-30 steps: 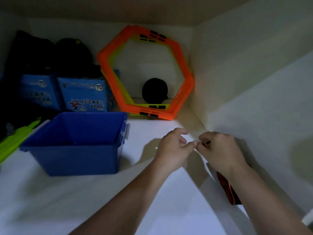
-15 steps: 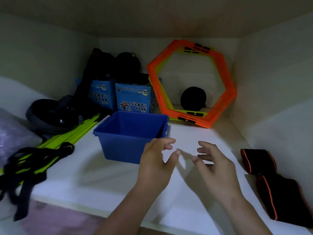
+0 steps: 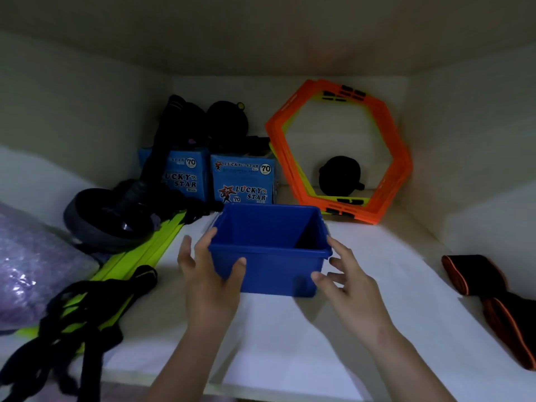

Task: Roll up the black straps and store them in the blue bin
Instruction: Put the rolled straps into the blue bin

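Observation:
The blue bin (image 3: 269,268) stands in the middle of the white shelf, and its visible inside looks empty. My left hand (image 3: 208,274) clasps the bin's left front corner, thumb on the front wall and fingers along the left side. My right hand (image 3: 348,282) is at the bin's right front corner with fingers spread, the thumb touching the wall. A tangle of loose black straps (image 3: 66,329) lies at the shelf's front left. Two black bands with orange edging (image 3: 475,275) lie along the right wall.
Orange hexagon rings (image 3: 400,169) lean on the back wall with a black roll (image 3: 339,175) behind them. Two blue Lucky Star boxes (image 3: 243,181), dark gear, a black round item (image 3: 107,219), neon green slats (image 3: 145,253) and a purple bag (image 3: 32,262) fill the left.
My hands have left the black band by the right wall and moved left onto the blue bin. The view has swung left, bringing the loose straps into sight.

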{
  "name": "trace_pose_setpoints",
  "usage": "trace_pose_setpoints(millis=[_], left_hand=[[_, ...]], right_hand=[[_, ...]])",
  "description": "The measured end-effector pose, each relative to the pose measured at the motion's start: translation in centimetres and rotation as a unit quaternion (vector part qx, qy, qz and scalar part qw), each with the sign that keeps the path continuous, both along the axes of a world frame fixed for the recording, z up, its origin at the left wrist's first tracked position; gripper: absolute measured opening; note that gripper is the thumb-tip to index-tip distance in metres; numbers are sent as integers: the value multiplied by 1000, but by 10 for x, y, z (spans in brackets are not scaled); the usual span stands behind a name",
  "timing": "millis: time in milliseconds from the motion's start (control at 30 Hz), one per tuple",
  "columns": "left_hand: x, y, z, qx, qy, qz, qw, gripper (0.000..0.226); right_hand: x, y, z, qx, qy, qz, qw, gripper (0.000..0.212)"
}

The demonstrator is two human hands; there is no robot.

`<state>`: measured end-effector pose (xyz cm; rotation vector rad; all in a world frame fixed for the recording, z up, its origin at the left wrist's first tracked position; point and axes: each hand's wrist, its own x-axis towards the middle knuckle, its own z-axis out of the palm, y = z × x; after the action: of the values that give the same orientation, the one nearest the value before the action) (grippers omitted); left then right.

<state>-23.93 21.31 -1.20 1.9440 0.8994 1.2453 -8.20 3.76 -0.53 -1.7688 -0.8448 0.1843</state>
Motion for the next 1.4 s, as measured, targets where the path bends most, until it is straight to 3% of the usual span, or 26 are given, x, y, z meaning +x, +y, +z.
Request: trace_pose_setpoints(millis=[133, 333, 733, 1033, 1233, 1400], left_hand=[[-1, 28, -7, -65, 3, -67, 996, 79], [4, 25, -13, -105, 0, -114, 988, 73], [16, -53, -19, -62, 31, -139, 988, 69], [-1, -90, -19, -83, 21, -144, 986, 69], [-14, -97, -7, -4, 82, -80, 993, 73], [-27, -93, 15, 63, 76, -16, 995, 66]], right_hand=[[-5, 15, -2, 4, 0, -18, 1000, 65], [-1, 9, 0, -9, -14, -44, 999, 62], [12, -81, 1, -9, -12, -73, 997, 63], [1, -116, -6, -13, -28, -68, 997, 65], [0, -126, -4, -8, -32, -74, 997, 73], [7, -141, 5, 4, -31, -105, 994, 70]])
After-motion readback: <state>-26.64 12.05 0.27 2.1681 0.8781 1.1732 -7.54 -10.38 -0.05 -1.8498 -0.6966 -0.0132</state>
